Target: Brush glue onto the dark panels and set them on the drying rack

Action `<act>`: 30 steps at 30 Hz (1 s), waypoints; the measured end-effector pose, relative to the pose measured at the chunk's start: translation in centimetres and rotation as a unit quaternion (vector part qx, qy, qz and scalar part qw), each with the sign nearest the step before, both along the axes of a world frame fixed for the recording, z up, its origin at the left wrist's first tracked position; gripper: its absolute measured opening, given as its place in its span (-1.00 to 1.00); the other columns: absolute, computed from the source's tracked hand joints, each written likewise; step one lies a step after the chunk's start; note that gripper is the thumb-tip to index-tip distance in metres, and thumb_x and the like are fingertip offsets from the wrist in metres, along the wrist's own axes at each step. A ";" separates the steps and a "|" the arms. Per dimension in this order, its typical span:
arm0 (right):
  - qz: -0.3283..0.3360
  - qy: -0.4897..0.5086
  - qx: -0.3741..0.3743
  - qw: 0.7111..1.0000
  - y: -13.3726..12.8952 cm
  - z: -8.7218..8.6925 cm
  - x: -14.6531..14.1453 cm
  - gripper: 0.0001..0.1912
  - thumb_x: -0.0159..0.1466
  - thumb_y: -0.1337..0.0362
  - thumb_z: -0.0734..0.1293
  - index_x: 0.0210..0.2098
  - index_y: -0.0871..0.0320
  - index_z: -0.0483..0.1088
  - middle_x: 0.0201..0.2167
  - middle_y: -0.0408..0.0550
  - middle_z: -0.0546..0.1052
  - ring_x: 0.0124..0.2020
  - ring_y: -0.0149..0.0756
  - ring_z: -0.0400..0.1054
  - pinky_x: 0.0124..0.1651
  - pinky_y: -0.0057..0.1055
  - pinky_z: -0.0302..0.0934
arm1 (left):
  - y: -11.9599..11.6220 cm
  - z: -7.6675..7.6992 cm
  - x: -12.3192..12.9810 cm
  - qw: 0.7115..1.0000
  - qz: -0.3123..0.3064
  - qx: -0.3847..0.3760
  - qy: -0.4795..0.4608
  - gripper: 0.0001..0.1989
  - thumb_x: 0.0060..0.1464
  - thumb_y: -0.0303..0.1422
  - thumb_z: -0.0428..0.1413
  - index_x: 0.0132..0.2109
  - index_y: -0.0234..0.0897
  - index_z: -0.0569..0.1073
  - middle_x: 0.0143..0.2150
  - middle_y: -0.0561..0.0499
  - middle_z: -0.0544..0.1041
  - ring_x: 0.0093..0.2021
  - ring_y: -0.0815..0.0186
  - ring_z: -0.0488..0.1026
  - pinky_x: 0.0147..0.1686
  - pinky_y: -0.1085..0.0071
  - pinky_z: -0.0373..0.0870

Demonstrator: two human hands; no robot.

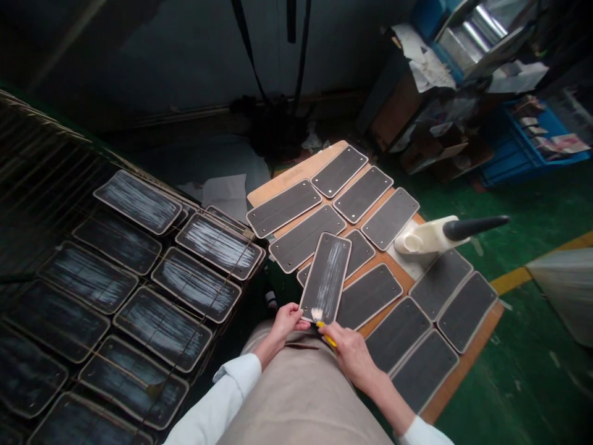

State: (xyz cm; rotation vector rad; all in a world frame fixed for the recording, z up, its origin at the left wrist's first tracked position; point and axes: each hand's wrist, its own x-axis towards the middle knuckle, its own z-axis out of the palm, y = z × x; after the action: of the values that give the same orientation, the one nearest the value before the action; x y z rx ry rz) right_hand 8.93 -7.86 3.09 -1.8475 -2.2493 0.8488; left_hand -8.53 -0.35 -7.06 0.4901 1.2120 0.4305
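Observation:
A dark rectangular panel [325,272] with rounded corners and a pale edge is pinched at its near end by my left hand [288,322]. Whitish streaks run along its right half. My right hand [351,349] is closed round the yellow handle of a small brush [319,316], whose pale bristles touch the panel near its lower end. Part of another dark panel [359,252] lies hidden beneath the held one. Several more plain dark panels [307,237] lie spread over a brown board [296,176].
On the left, a wire rack [50,133] bears several white-streaked panels [210,243]. A cream container [424,235] with a black handle stands on the board's right side. A blue crate [523,142] and cardboard boxes [433,145] sit on the green floor at the back right.

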 end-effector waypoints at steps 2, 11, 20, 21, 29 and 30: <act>-0.021 0.060 -0.030 0.998 -0.2 0.9 -0.2 -0.74 0.33 0.44 0.17 -0.07 0.01 0.35 -0.20 -0.14 0.51 -0.30 -0.33 0.40 -0.24 -0.45 0.20 | 0.0 0.0 0.0 1.000 -0.003 0.004 0.000 -0.83 0.05 -0.37 0.19 -0.37 -0.34 0.35 -0.49 -0.02 0.56 -0.49 0.33 0.57 -0.42 0.49 0.55; -0.106 0.115 0.079 0.984 8.7 0.7 4.1 -0.80 0.37 0.20 0.18 -0.11 0.03 0.40 -0.19 -0.11 0.54 -0.22 -0.29 0.44 -0.18 -0.41 0.26 | 0.1 -0.2 -0.3 0.999 -0.024 0.033 0.006 -0.77 0.03 -0.29 0.21 -0.33 -0.37 0.37 -0.54 -0.01 0.52 -0.53 0.32 0.55 -0.54 0.52 0.50; -0.146 -0.022 0.229 0.962 16.1 -0.9 6.0 -0.73 0.40 0.24 0.13 0.00 0.06 0.37 -0.11 -0.05 0.51 -0.16 -0.25 0.44 -0.22 -0.44 0.24 | 0.4 -0.5 -0.2 0.999 -0.020 0.040 0.007 -0.76 0.01 -0.29 0.22 -0.34 -0.36 0.36 -0.59 0.04 0.48 -0.56 0.34 0.53 -0.58 0.53 0.47; -0.136 -0.034 0.224 0.964 16.0 -1.2 5.7 -0.73 0.40 0.26 0.12 -0.01 0.07 0.37 -0.12 -0.04 0.51 -0.17 -0.25 0.44 -0.23 -0.44 0.24 | 0.4 -0.5 -0.2 0.999 -0.019 0.040 0.008 -0.77 0.01 -0.29 0.21 -0.33 -0.36 0.36 -0.59 0.04 0.48 -0.57 0.34 0.53 -0.58 0.53 0.47; 0.006 -0.014 0.066 0.998 6.3 -1.3 0.5 -0.70 0.33 0.45 0.14 -0.04 0.06 0.37 -0.24 -0.07 0.51 -0.35 -0.33 0.39 -0.28 -0.47 0.18 | 0.7 -0.6 -0.2 0.999 -0.016 0.036 0.011 -0.78 -0.02 -0.31 0.23 -0.34 -0.36 0.38 -0.59 0.05 0.48 -0.59 0.34 0.51 -0.59 0.51 0.46; 0.009 0.018 0.038 0.999 5.2 -1.0 0.1 -0.72 0.34 0.43 0.15 -0.05 0.06 0.37 -0.23 -0.08 0.52 -0.34 -0.33 0.40 -0.27 -0.47 0.18 | 0.6 -0.6 -0.2 0.999 -0.017 0.036 0.010 -0.79 -0.02 -0.31 0.22 -0.34 -0.36 0.38 -0.58 0.05 0.48 -0.59 0.35 0.51 -0.59 0.51 0.46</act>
State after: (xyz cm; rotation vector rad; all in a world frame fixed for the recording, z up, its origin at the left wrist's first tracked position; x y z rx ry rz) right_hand 9.03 -2.70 2.11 -1.7674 -2.2471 0.7822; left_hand -8.76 0.30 -7.64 0.5767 1.2098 0.4422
